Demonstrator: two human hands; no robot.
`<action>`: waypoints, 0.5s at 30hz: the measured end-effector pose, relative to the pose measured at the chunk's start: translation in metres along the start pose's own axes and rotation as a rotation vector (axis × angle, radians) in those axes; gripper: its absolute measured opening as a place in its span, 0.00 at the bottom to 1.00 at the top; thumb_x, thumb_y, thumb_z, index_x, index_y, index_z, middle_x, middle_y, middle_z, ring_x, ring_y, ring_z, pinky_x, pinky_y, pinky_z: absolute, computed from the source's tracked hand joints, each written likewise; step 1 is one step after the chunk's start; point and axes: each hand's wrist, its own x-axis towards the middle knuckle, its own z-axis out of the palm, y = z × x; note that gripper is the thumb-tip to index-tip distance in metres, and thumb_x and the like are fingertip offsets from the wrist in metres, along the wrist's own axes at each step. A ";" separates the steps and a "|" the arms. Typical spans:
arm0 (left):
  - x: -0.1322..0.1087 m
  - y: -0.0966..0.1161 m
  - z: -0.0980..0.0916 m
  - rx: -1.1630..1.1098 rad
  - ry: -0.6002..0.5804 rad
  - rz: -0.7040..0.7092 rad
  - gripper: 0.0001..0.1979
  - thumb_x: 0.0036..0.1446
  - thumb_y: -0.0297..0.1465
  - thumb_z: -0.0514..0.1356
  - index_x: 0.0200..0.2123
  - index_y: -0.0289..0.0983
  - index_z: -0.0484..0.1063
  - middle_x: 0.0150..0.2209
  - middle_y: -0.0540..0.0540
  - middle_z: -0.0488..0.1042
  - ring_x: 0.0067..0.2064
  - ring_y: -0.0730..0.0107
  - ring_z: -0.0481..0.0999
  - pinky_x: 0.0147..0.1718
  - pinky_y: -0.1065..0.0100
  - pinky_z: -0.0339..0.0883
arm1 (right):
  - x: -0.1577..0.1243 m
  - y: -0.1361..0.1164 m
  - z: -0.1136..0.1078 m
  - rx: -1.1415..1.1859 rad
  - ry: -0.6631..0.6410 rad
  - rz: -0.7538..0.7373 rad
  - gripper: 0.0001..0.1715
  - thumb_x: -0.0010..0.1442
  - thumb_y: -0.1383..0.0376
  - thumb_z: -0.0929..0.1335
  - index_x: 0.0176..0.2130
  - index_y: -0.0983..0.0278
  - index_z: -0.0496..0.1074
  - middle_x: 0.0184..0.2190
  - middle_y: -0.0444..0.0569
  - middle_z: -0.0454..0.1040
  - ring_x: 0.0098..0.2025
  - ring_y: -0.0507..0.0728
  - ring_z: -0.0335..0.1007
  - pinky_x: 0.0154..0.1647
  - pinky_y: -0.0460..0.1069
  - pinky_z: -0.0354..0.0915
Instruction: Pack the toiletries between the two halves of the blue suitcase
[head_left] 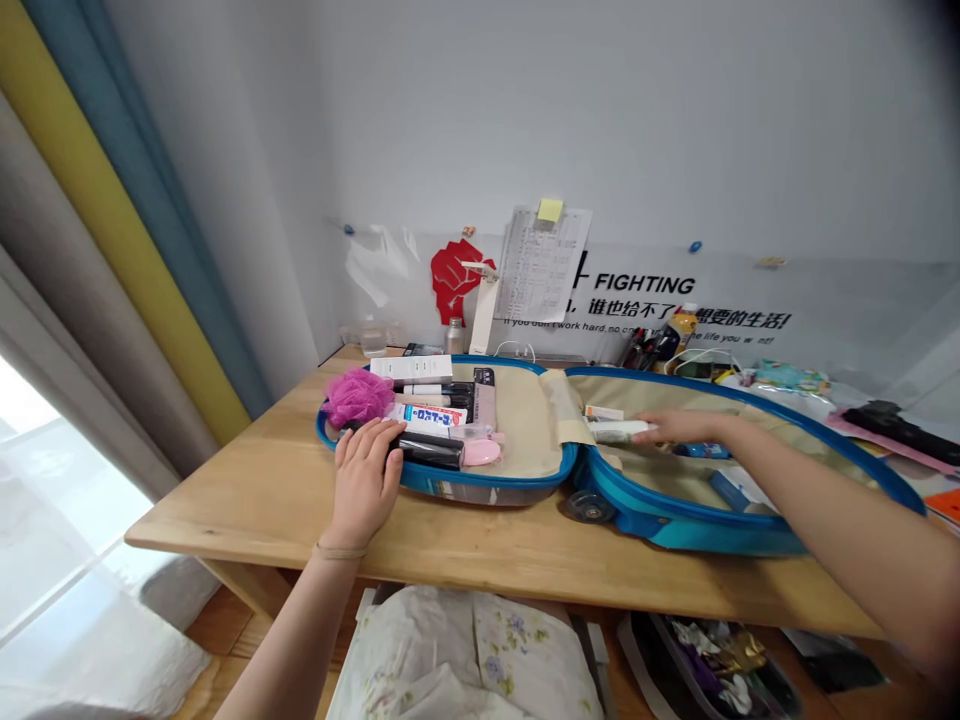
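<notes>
With my right hand (681,427) gripping the white tube (619,431) by its end, I should keep it level, my left hand (364,472) resting open at the black container (430,450).

Smooth wooden tabletop (247,490) with a soft sheen, glossy plastic suitcase (682,533), matt cloth lining (529,400), rough mesh puff (358,397), smooth white plastic tube (619,432), shiny black bottle (429,450), smooth card box (411,369), matt paper sheet (544,270), glossy clear film (390,265) on matt wall (637,120), soft cloth curtain (112,250).
</notes>
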 end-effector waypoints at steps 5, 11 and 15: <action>0.000 0.002 0.000 -0.003 -0.002 -0.010 0.19 0.70 0.34 0.44 0.52 0.39 0.72 0.52 0.43 0.77 0.58 0.56 0.70 0.61 0.53 0.51 | -0.031 -0.024 -0.024 0.153 0.156 -0.085 0.30 0.54 0.40 0.61 0.41 0.60 0.69 0.30 0.55 0.72 0.31 0.58 0.68 0.40 0.55 0.69; 0.000 0.002 0.001 0.002 -0.008 -0.009 0.17 0.70 0.34 0.46 0.53 0.41 0.70 0.52 0.44 0.77 0.58 0.55 0.70 0.61 0.51 0.52 | -0.033 -0.141 -0.008 0.020 0.244 -0.341 0.23 0.63 0.52 0.59 0.49 0.64 0.66 0.33 0.52 0.73 0.34 0.57 0.69 0.41 0.52 0.66; 0.000 0.001 0.001 0.007 0.018 0.012 0.18 0.69 0.34 0.45 0.53 0.40 0.71 0.53 0.43 0.77 0.58 0.55 0.70 0.60 0.51 0.53 | -0.003 -0.222 0.034 -0.039 0.186 -0.495 0.20 0.65 0.54 0.63 0.49 0.64 0.70 0.46 0.54 0.77 0.43 0.57 0.73 0.44 0.49 0.66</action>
